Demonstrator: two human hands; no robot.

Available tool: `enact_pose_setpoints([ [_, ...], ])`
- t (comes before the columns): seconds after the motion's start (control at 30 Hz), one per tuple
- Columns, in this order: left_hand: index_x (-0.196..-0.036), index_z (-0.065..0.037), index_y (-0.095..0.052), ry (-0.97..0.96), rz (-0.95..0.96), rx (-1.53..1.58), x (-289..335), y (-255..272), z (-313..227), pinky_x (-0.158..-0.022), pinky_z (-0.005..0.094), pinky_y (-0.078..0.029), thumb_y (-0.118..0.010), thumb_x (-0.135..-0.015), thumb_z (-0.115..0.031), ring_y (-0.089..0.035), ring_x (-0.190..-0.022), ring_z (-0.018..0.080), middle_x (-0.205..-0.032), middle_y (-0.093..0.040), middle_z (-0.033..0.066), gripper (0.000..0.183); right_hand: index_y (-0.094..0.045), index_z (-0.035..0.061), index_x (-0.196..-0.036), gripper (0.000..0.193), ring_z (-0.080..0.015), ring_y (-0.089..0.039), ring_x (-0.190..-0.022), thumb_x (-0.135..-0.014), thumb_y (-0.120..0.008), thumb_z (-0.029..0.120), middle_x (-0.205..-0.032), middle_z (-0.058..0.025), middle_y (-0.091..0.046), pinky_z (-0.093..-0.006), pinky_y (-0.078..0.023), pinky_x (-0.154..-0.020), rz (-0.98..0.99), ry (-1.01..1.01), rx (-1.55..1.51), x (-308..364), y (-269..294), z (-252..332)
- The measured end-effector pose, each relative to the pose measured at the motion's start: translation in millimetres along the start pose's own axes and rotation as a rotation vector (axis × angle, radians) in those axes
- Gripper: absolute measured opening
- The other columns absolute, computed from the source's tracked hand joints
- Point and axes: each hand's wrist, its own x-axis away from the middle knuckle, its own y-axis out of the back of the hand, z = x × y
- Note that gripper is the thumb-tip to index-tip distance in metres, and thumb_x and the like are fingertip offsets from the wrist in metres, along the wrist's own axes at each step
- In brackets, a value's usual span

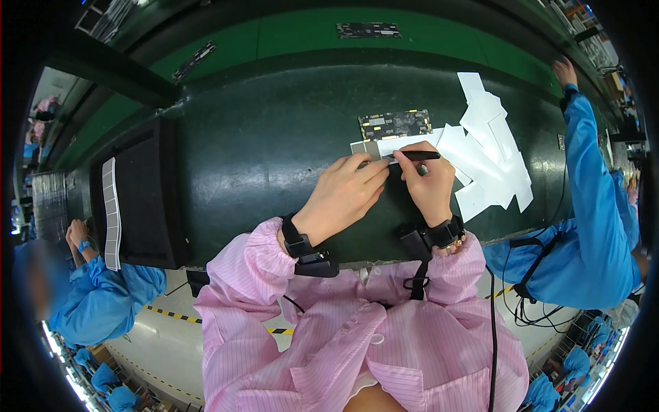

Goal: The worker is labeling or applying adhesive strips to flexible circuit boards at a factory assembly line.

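Note:
My left hand point(343, 196) rests on the dark green bench, its bent fingers closed at the near edge of a narrow white strip with a greyish patch point(369, 148). Between thumb and fingers of my right hand point(429, 189) is a slim black pen-shaped tool point(420, 155). Its tip points left, close to the left fingertips, which partly hide it. Just beyond the strip lies a black circuit board point(395, 125) with gold-coloured contacts. To the right, a loose pile of white paper pieces point(491, 144) spreads over the bench.
A black tray point(147, 199) stands on the left, with a strip of grey labels point(111, 213) along its edge. Two more boards, one point(368, 30) straight ahead and one point(194, 62) farther left, lie on the green belt. Blue-clad people sit on both sides; one arm point(583, 151) reaches toward the belt.

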Motion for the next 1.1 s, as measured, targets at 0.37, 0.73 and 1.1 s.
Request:
enact_pose_setpoints([
  [0.37, -0.107, -0.006, -0.065, 0.017, 0.003, 0.016, -1, -1, 0, -0.082, 0.0339, -0.049, -0.067, -0.079, -0.013, -0.056, -0.103, 0.0201, -0.108, -0.062, 0.0017, 0.029, -0.066, 0.0013, -0.084, 0.009, -0.009, -0.061, -0.056, -0.081, -0.073, 0.005, -0.07, -0.0056, -0.066, -0.0225, -0.046, -0.053, -0.109, 0.006, -0.117, -29, -2, 16],
  [0.73, -0.107, -0.001, -0.061, 0.072, -0.143, 0.021, -9, 0, 25, -0.09, 0.0371, -0.049, -0.064, -0.081, -0.007, -0.058, -0.108, 0.0267, -0.116, -0.059, 0.0101, 0.027, -0.065, -0.0003, -0.084, 0.01, -0.0074, -0.061, -0.055, -0.083, -0.072, 0.008, -0.068, -0.0047, -0.065, -0.0208, -0.046, -0.05, -0.063, -0.019, -0.135, -49, -30, -5],
  [1.1, -0.113, 0.0, -0.057, 0.115, -0.089, 0.028, -7, -4, 24, -0.09, 0.0371, -0.05, -0.064, -0.081, -0.007, -0.056, -0.112, 0.0276, -0.124, -0.053, 0.0118, 0.034, -0.066, 0.0012, -0.084, 0.009, -0.0094, -0.064, -0.058, -0.081, -0.072, 0.007, -0.068, -0.0065, -0.067, -0.0222, -0.048, -0.054, -0.089, 0.034, -0.191, -48, -30, -4],
])
